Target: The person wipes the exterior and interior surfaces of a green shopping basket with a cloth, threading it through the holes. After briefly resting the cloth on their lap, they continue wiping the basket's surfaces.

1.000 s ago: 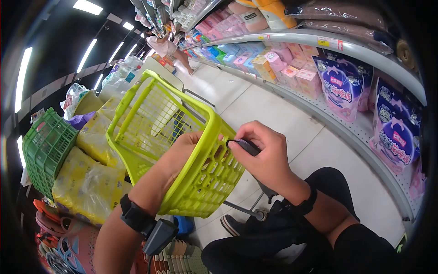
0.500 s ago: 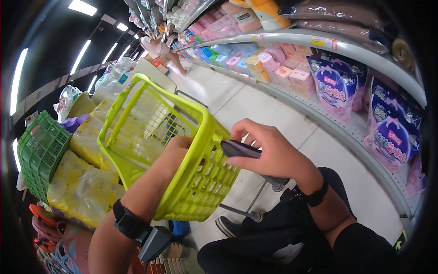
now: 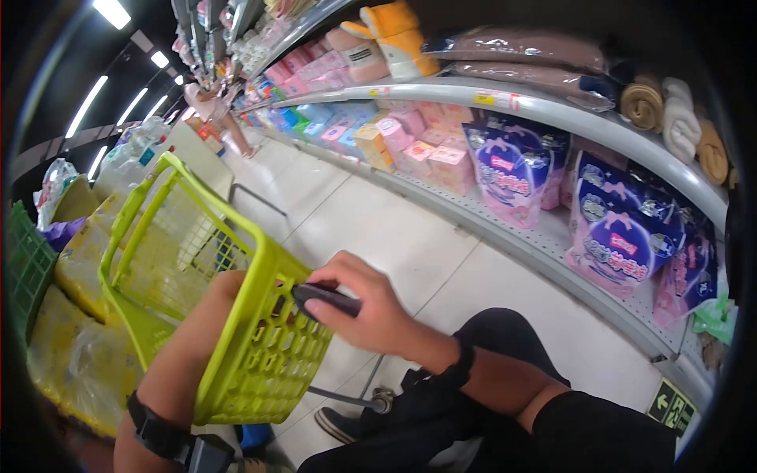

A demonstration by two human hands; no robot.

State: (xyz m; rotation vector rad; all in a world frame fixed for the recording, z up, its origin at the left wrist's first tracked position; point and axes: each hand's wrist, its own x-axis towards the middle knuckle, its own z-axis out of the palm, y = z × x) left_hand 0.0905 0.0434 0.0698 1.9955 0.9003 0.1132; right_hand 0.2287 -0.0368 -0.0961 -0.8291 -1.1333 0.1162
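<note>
A yellow-green plastic shopping basket (image 3: 264, 370) with a perforated wall rests tilted on a metal-framed cart in front of me. My left hand (image 3: 227, 285) reaches down inside it, its fingers hidden behind the rim. Just outside the near wall, my right hand (image 3: 359, 303) is wrapped round a dark, elongated object (image 3: 327, 301) with a rounded end, close against the basket's corner. What that object is I cannot tell. Both wrists wear black bands.
Shelves on the right hold blue-and-pink packages (image 3: 623, 229), pink boxes (image 3: 451, 167) and rolled towels (image 3: 643, 106). Yellow plastic-wrapped packs (image 3: 67, 366) and a green basket (image 3: 27, 260) stand left. Up the tiled aisle is a person (image 3: 217, 114).
The view has swung right, so the basket and both hands sit further left and lower. The right hand still holds the dark object, and the left hand stays inside the basket.
</note>
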